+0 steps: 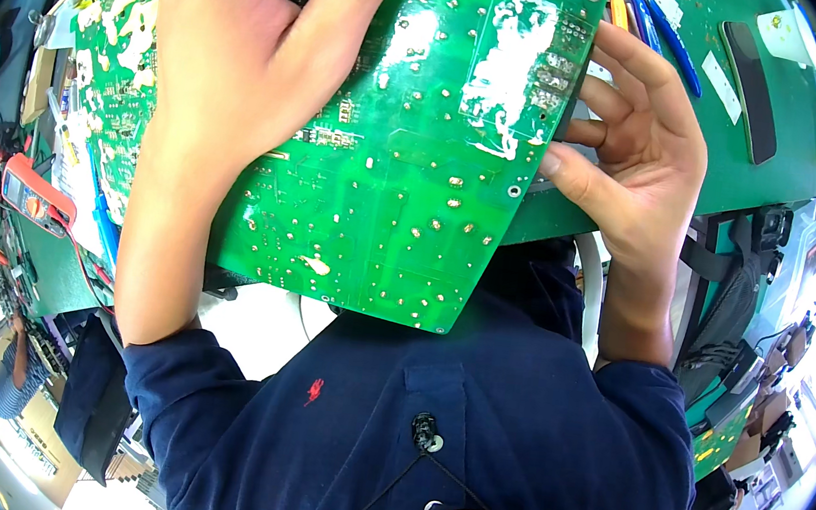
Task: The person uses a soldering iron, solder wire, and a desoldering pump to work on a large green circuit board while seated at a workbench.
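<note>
A large green circuit board (384, 202) is tilted up in front of me, with its solder-dotted face in view. A white smeared patch (515, 66) covers part of its upper right. My right hand (642, 141) grips the board's right edge, thumb at the near face and fingers curled behind. Across the upper left lies my left hand (240, 55), closed on the board with its thumb along the face; its fingertips pass out of the picture. Left of that wrist is another green board (118, 61) with cream-coloured patches.
On the green table (659, 173) at the right lie a black phone (749, 92), blue-handled tools (674, 44) and a white cup-like container (790, 37). A red multimeter (37, 195) with leads is at the left. A person (12, 371) appears at the far left.
</note>
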Action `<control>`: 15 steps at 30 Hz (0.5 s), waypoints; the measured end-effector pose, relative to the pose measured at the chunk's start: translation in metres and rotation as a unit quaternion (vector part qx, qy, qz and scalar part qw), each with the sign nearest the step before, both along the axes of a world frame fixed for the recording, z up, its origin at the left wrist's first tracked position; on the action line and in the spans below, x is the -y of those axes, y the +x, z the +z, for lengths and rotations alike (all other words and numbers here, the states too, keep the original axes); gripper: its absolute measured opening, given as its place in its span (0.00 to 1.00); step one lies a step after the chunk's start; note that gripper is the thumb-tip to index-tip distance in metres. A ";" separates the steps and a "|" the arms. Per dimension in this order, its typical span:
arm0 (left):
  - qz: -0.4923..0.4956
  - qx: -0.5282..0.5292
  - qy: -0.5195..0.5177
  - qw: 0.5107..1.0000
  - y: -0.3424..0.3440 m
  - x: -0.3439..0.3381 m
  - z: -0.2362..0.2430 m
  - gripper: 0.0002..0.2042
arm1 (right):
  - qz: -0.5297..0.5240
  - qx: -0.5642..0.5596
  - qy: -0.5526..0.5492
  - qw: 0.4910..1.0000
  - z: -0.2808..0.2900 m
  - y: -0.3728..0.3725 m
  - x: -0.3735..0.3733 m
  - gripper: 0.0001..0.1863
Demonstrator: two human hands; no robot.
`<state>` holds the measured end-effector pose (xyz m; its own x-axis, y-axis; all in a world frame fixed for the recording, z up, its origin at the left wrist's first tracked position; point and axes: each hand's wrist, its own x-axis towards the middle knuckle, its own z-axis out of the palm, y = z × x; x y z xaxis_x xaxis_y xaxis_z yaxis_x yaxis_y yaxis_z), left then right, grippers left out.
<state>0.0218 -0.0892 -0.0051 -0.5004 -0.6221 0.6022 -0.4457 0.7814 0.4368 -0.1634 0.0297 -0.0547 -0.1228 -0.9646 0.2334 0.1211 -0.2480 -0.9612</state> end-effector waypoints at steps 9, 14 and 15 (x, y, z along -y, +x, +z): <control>-0.006 -0.007 0.022 1.000 -0.002 -0.002 0.001 0.07 | -0.025 0.001 -0.004 1.000 0.002 0.007 0.002 0.39; -0.010 0.001 0.023 1.000 -0.002 -0.001 0.003 0.07 | -0.006 0.029 -0.013 0.999 -0.001 0.005 0.002 0.39; -0.010 -0.001 0.022 1.000 -0.002 -0.001 0.002 0.07 | 0.003 0.031 -0.013 0.999 -0.001 0.004 0.003 0.40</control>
<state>0.0196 -0.0882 -0.0027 -0.5122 -0.6379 0.5751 -0.4289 0.7701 0.4723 -0.1594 0.0272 -0.0559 -0.1311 -0.9593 0.2502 0.1812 -0.2713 -0.9453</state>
